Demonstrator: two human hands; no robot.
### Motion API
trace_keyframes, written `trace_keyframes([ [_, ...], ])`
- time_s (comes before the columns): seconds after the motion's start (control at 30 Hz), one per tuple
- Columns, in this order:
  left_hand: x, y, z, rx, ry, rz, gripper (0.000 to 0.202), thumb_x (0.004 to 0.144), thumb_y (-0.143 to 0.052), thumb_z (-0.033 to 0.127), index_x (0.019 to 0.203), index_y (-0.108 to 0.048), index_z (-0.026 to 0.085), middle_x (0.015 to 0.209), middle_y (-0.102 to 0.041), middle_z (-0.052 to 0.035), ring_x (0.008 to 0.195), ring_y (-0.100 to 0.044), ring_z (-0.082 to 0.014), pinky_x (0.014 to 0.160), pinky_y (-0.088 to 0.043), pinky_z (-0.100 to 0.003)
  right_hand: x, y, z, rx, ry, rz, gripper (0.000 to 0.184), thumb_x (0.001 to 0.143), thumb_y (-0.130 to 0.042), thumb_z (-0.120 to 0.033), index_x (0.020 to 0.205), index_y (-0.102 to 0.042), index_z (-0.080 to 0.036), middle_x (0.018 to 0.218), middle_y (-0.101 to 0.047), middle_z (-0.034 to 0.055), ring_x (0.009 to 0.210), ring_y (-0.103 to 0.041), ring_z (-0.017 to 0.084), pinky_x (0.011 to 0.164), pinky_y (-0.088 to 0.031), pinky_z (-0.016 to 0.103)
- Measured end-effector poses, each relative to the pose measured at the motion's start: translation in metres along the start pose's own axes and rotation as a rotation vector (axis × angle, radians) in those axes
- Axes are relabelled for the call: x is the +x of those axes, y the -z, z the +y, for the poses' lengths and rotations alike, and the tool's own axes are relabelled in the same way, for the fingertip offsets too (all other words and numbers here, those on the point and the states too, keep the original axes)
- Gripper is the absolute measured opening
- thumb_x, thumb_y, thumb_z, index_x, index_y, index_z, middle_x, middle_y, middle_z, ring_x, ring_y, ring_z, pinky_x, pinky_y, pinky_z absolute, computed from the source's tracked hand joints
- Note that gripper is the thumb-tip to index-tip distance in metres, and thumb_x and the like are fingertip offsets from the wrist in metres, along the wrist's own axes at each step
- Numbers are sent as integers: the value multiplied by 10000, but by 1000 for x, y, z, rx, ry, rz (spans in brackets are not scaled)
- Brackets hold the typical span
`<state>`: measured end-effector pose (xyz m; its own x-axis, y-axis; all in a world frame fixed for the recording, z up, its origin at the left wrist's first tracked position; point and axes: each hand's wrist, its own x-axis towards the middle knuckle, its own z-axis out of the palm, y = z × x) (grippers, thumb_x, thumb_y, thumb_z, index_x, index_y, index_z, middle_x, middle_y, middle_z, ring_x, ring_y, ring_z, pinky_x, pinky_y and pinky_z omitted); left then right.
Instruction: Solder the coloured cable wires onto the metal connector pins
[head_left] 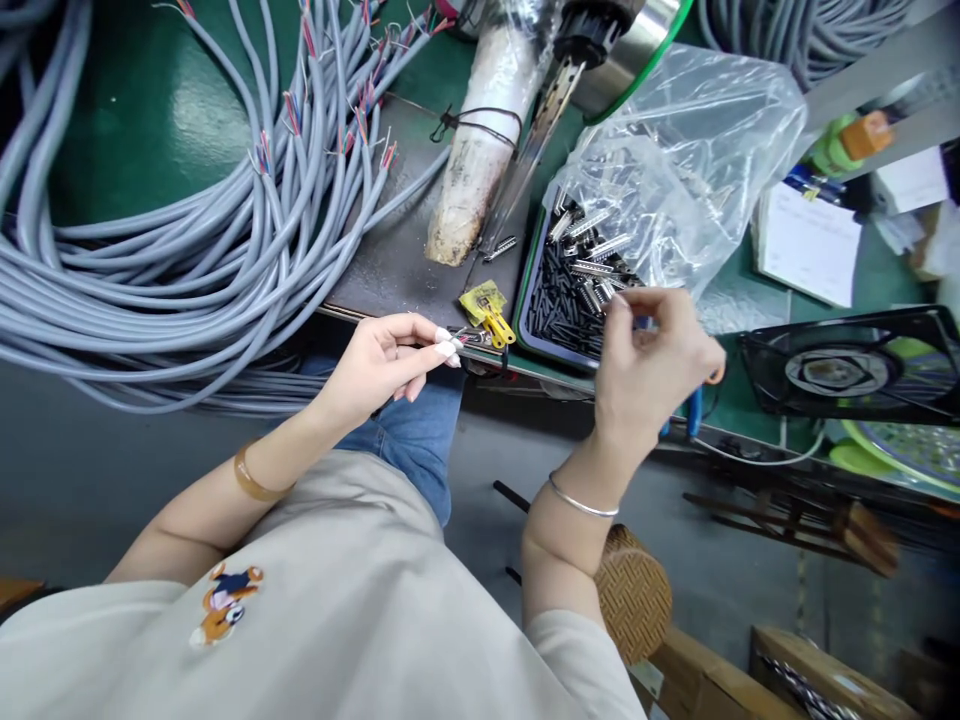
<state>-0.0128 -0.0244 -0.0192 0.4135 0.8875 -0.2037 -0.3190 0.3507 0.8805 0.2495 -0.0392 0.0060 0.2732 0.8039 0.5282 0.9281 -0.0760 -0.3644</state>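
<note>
My left hand (401,360) is at the bench edge, thumb and forefinger pinched on thin wires (460,337) whose far side the fingers hide. Just beyond its fingertips, a yellow clip-like piece (496,325) lies by a yellow pad (482,298). My right hand (656,345) hovers at the right side of a tray (527,300), its thumb and forefinger together; whatever is between them is too small to make out. Short black tubes (559,300) fill the tray's near part, and metal connectors (596,255) lie heaped behind them.
Grey cables (225,270) with stripped ends cover the left. A wrapped, tied tube (480,150) and a soldering iron (536,140) point down at the bench, near a loose connector (501,248). A plastic bag (697,150) overlaps the tray; a black fan (847,365) stands right.
</note>
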Motion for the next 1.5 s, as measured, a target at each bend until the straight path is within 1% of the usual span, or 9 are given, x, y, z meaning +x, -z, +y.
trace_keyframes([
  [0.1,-2,-4,3,53,-9,-13,299,728,-863,365,787,-697,123,703,-739,-38,373,-473,-34,341,-326,-183,-11,10,-21,249,-65,102,157,967,-624,-339,948,-751,-251,904,-754,89,725,-644,202,577,-416,339],
  [0.13,-3,-5,4,79,-9,-16,284,730,-860,356,781,-704,124,651,-707,-18,373,-457,-33,346,-319,-184,-15,12,-30,345,-71,79,147,956,-644,-339,951,-756,-244,915,-749,77,720,-640,192,546,-396,323],
  [0.27,-7,-8,7,183,-19,-11,213,745,-835,302,780,-725,124,509,-560,42,388,-401,-35,363,-296,-180,-34,13,-65,584,-78,-206,74,891,-725,-306,900,-751,-237,793,-709,-6,518,-495,92,445,-305,267],
  [0.37,-8,-8,7,239,-50,-6,171,749,-806,261,798,-736,113,594,-625,5,422,-411,-34,381,-297,-176,-39,9,-77,636,-50,-330,113,929,-676,-286,856,-736,-225,779,-698,-10,544,-524,87,487,-363,262],
  [0.47,-9,-8,7,280,-76,-4,158,748,-785,254,799,-747,110,650,-663,-26,459,-430,-43,404,-303,-177,-37,6,-79,638,-20,-383,142,948,-652,-286,849,-724,-215,775,-690,-6,589,-560,98,521,-390,262],
  [0.67,-9,-9,8,302,-92,-33,134,762,-756,235,777,-742,103,593,-600,0,454,-384,-39,417,-287,-182,-37,6,-79,677,14,-433,128,945,-666,-268,844,-719,-210,769,-693,-13,579,-538,90,537,-394,257],
  [0.9,-10,-8,8,334,-94,-22,161,783,-723,234,812,-753,78,641,-623,-13,479,-377,-34,435,-290,-178,-38,5,-77,735,-106,-434,145,940,-678,-292,829,-722,-211,748,-683,-11,604,-572,95,537,-401,239],
  [1.23,-10,-7,7,348,-119,-46,148,793,-705,211,818,-755,74,677,-673,-27,502,-425,-44,462,-333,-184,-37,2,-77,868,-137,-534,108,921,-695,-268,830,-726,-219,751,-695,-20,592,-575,87,518,-409,219],
  [1.5,-11,-6,0,529,-366,3,97,840,-684,167,788,-754,123,740,-733,-35,599,-521,-73,555,-381,-199,-41,11,-88,512,61,-402,96,935,-680,-219,853,-726,-201,678,-627,-44,516,-413,65,539,-367,242],
])
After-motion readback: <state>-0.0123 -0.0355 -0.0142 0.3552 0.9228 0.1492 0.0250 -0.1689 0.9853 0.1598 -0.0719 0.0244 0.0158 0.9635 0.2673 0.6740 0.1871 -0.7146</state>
